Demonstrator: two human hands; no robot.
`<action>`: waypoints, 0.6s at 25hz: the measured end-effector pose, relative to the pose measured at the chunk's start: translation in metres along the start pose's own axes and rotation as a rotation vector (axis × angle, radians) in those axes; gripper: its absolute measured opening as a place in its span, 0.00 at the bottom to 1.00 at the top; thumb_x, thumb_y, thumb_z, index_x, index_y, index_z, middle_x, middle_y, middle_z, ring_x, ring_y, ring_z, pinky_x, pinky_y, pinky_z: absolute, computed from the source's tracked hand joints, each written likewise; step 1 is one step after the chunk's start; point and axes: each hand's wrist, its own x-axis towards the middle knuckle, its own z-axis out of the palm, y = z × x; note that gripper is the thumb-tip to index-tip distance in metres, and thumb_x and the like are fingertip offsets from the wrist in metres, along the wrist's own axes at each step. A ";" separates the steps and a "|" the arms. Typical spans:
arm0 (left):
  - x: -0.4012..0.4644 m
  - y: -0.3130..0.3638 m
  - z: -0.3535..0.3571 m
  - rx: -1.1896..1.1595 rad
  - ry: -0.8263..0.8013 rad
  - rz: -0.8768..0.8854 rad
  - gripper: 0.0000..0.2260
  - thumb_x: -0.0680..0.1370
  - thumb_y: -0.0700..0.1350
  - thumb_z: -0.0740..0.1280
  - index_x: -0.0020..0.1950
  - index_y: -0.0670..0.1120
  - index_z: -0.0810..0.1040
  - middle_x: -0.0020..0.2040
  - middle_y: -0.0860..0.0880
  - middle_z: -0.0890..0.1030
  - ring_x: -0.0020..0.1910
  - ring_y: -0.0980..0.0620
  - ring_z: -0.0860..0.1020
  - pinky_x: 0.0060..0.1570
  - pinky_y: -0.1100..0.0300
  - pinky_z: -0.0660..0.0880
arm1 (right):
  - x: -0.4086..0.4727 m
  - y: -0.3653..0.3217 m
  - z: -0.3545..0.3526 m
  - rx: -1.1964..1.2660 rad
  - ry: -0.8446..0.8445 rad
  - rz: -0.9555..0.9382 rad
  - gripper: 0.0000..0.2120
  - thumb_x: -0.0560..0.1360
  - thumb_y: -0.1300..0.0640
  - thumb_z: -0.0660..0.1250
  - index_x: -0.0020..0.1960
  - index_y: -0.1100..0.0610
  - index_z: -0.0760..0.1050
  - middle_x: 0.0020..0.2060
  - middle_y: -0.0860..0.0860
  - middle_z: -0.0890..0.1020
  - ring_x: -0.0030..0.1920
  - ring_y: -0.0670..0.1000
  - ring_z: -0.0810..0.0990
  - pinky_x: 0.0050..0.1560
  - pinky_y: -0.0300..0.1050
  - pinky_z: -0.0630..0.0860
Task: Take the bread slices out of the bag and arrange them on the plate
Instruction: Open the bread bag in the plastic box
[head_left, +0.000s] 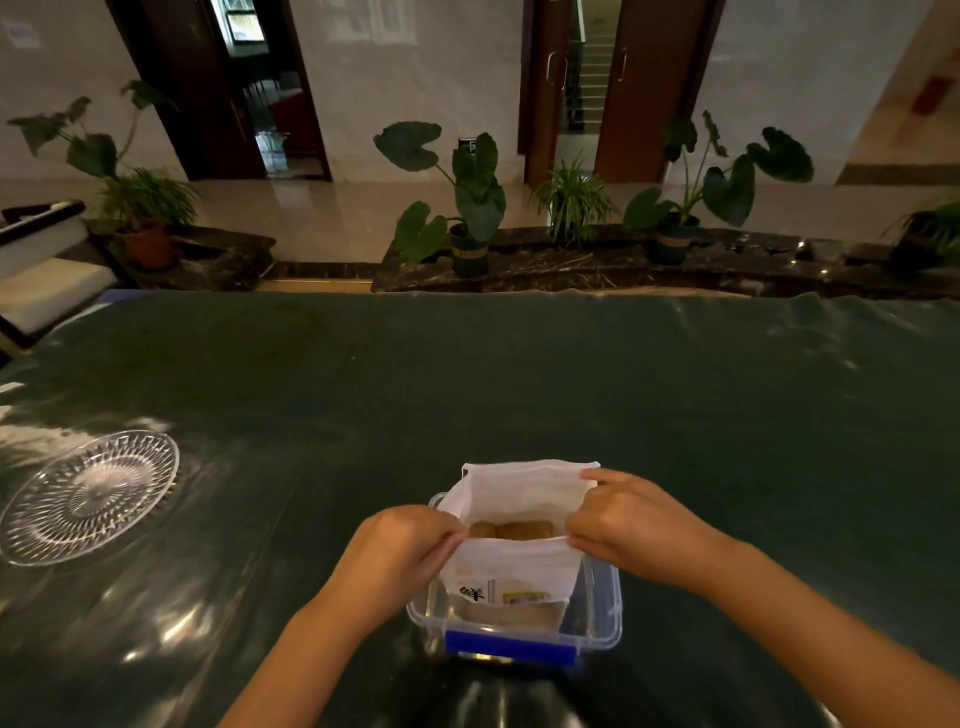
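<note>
Gripping white bread bag (511, 564) mouth between left hand (402, 551) and right hand (628, 525), bread slices (511, 530) inside; label print unreadable; glass plate (91, 496) far left.

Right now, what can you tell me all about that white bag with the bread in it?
The white plastic bread bag stands upright inside a clear plastic box with a blue latch on the dark green table. Its top is pulled open, showing golden-brown bread inside. The left hand pinches the near left of the rim and the right hand grips the right side. A printed label with black and yellow marks sits on its front.
</note>
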 end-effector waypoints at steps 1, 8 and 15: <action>0.003 0.002 -0.001 -0.038 0.026 -0.108 0.07 0.73 0.54 0.63 0.44 0.56 0.79 0.39 0.56 0.82 0.37 0.64 0.78 0.40 0.62 0.79 | -0.002 -0.001 0.000 -0.061 0.030 -0.024 0.06 0.74 0.52 0.63 0.43 0.50 0.79 0.40 0.48 0.85 0.43 0.47 0.82 0.67 0.48 0.69; 0.043 0.020 0.003 -0.031 0.090 -0.562 0.12 0.71 0.49 0.71 0.43 0.50 0.68 0.38 0.52 0.75 0.33 0.54 0.75 0.28 0.62 0.71 | -0.003 -0.025 -0.001 0.002 -0.013 -0.152 0.03 0.69 0.52 0.71 0.42 0.50 0.78 0.37 0.45 0.84 0.38 0.45 0.81 0.44 0.39 0.80; 0.028 0.019 0.005 -0.073 0.042 -0.573 0.09 0.70 0.47 0.71 0.36 0.55 0.71 0.33 0.52 0.77 0.32 0.57 0.77 0.29 0.64 0.70 | -0.018 -0.026 -0.008 0.085 -0.025 -0.141 0.08 0.65 0.53 0.74 0.44 0.49 0.80 0.37 0.44 0.85 0.37 0.43 0.82 0.41 0.37 0.79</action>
